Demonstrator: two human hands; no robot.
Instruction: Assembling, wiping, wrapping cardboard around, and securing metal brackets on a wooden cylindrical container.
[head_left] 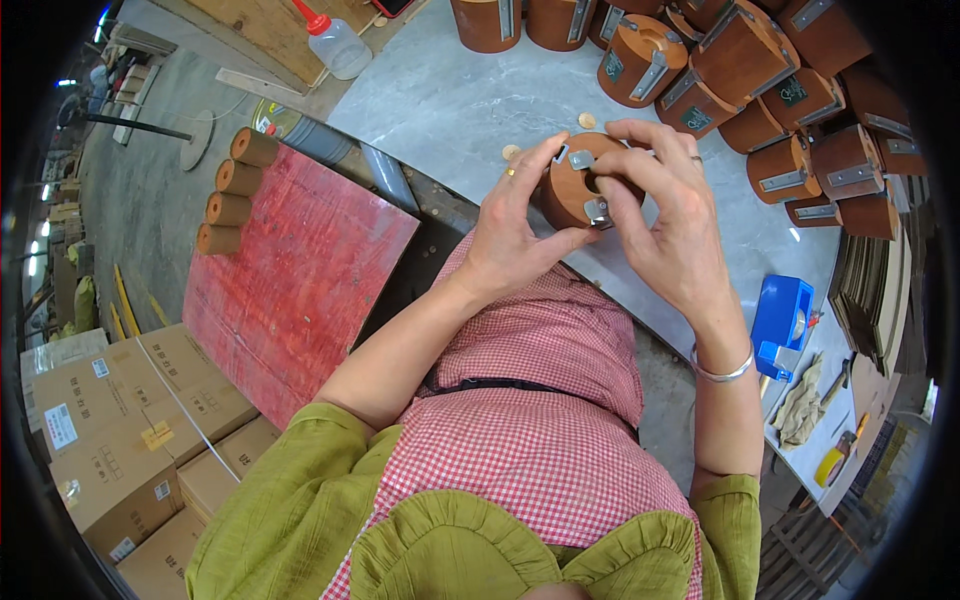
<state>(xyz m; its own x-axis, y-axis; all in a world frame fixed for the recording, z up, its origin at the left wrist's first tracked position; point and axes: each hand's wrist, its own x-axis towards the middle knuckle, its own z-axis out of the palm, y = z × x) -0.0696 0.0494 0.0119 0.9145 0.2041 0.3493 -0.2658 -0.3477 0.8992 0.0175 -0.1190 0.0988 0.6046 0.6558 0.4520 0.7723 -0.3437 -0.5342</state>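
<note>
On the grey marbled table, close to its near edge, stands a round brown wooden block [566,192] with a hole in its top. Small metal clips [597,211] sit on its top and rim. My left hand [515,230] holds the block from the left, thumb along the near side and fingers at the far left edge. Over the hole, my right hand [672,205] has its thumb and fingers drawn together. Whatever lies between those fingertips is hidden. Two small pale wooden discs [586,121] lie just beyond the block.
Several similar brown blocks with metal strips [643,62] are stacked at the far right. A blue tape dispenser [782,320] and a cloth [800,410] lie at right. Leftward, a red board [300,275] carries brown cylinders [238,178]. Cardboard boxes [130,420] stand below; a red-tipped bottle [338,48] stands behind.
</note>
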